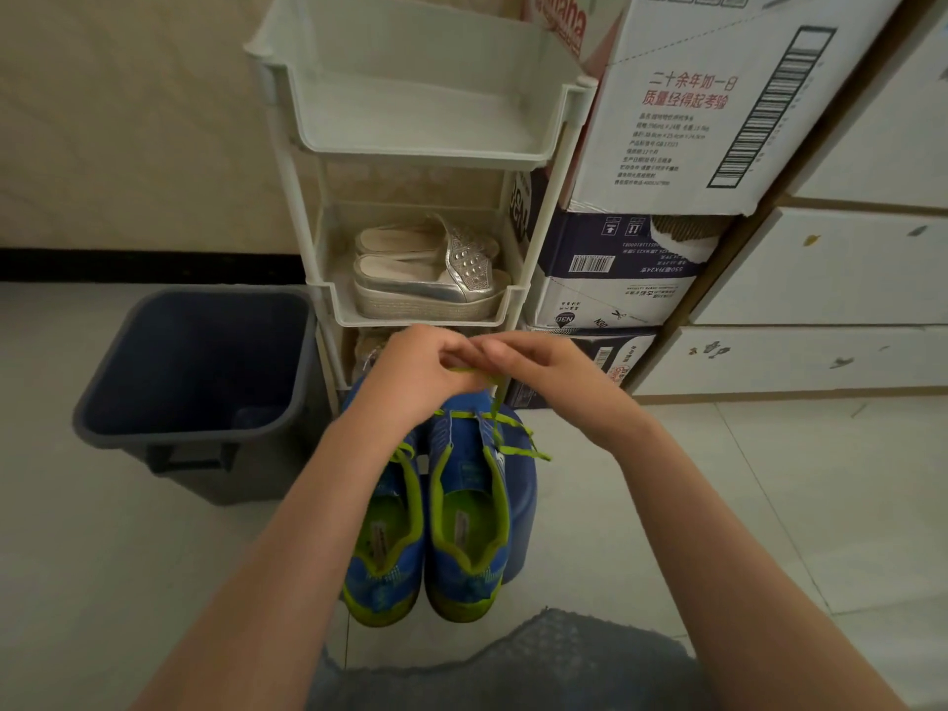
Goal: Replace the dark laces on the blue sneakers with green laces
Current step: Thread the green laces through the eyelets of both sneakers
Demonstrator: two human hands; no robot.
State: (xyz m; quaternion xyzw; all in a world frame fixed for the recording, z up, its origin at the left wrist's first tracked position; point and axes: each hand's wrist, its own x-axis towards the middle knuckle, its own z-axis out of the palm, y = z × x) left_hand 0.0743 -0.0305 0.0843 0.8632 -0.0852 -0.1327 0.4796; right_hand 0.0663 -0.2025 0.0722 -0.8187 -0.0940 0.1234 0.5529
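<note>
Two blue sneakers with green trim stand side by side on a blue stool, heels toward me: the left sneaker (384,546) and the right sneaker (469,520). A green lace (505,443) runs through the right sneaker's eyelets, and its loose ends trail off to the right. My left hand (418,374) and my right hand (544,369) meet above the toe end of the right sneaker. Both pinch the green lace between curled fingers. No dark lace is visible.
A dark blue bin (197,372) sits on the tiled floor to the left. Behind the sneakers stands a white tiered rack (426,146) holding silver slippers (436,279). Stacked cardboard boxes (682,120) and white drawers (821,279) fill the right side.
</note>
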